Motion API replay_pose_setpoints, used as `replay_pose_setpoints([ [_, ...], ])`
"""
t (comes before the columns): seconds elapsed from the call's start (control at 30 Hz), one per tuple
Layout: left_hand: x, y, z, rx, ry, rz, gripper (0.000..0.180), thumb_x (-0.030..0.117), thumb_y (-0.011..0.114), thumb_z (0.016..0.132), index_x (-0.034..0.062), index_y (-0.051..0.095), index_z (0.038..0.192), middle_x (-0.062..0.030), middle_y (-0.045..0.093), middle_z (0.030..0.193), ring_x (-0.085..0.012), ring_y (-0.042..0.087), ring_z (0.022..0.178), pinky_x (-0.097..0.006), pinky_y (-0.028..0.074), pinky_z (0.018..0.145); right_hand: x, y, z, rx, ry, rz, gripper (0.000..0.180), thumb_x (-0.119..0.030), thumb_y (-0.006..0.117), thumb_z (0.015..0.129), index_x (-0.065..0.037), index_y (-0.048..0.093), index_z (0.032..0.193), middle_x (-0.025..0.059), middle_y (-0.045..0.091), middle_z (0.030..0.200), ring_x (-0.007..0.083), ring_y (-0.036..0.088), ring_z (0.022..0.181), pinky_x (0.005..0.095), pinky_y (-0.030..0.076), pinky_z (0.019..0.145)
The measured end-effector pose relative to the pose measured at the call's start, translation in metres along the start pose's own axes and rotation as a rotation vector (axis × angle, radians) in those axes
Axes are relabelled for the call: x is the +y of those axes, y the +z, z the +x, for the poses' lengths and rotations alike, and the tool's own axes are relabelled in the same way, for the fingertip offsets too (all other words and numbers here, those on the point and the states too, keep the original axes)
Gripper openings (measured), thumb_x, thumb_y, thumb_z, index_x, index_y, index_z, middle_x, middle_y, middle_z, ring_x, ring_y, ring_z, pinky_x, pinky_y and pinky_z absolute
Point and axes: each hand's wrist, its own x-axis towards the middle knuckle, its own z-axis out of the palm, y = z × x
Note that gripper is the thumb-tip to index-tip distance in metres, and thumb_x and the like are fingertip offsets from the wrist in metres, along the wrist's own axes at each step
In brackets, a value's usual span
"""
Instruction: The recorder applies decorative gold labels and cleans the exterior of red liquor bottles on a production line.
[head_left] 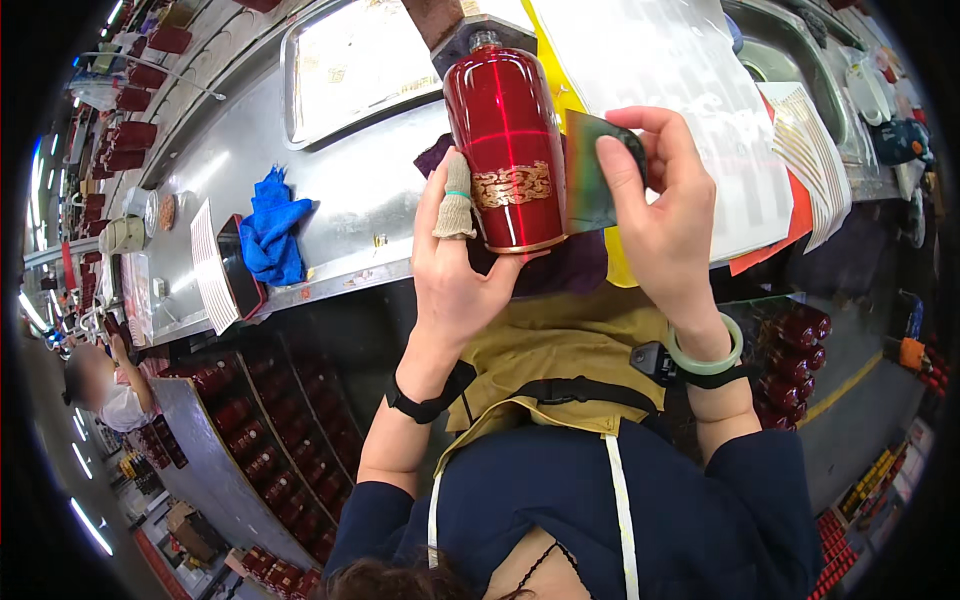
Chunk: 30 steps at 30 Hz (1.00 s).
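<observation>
Head view: red bottle [505,150] with gold band, long axis running away from the body, neck pointing toward the far edge of the desk [330,190], base nearest the chest. Left hand [455,270] under and beside it, fingers [456,200] wrapped on its left side, one wearing a knit cot. Right hand [665,215] fingers pinching a dark iridescent card [590,175] against the bottle's right side. Blue cloth [270,235] further left, metal tray [350,65] beyond, striped paper sheets [680,110] right.
</observation>
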Motion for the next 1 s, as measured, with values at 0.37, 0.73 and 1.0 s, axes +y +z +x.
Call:
replay_pose_setpoints([
  [0.37, 0.01, -0.008, 0.007, -0.039, 0.042, 0.189, 0.091, 0.009, 0.092, 0.067, 0.0109, 0.055, 0.15, -0.0245, 0.031, 0.163, -0.0436, 0.036, 0.147, -0.05, 0.036, 0.117, 0.034, -0.028, 0.006, -0.017, 0.053, -0.256, 0.014, -0.009, 0.069, 0.097, -0.001, 0.064, 0.108, 0.0065, 0.054, 0.067, 0.0169, 0.051, 0.058, 0.0336, 0.041, 0.057],
  [0.73, 0.019, -0.002, 0.018, -0.003, 0.23, 0.369, 0.057, 0.039, 0.088, 0.069, 0.028, 0.076, 0.124, -0.0139, 0.045, 0.157, -0.0386, 0.043, 0.137, -0.054, 0.038, 0.112, 0.023, -0.028, 0.003, 0.031, -0.003, 0.021, 0.014, -0.006, 0.065, 0.101, -0.001, 0.062, 0.113, -0.0035, 0.048, 0.079, 0.0043, 0.044, 0.072, 0.0219, 0.037, 0.063],
  [1.0, -0.015, -0.017, -0.002, 0.057, 0.099, 0.163, 0.074, 0.063, 0.077, 0.08, 0.008, 0.071, 0.13, -0.0211, 0.045, 0.152, -0.0407, 0.04, 0.14, -0.051, 0.036, 0.115, 0.038, -0.038, 0.005, 0.025, 0.037, 0.161, 0.018, -0.002, 0.055, 0.106, -0.001, 0.053, 0.123, 0.0022, 0.056, 0.101, 0.0077, 0.054, 0.094, 0.022, 0.044, 0.084],
])
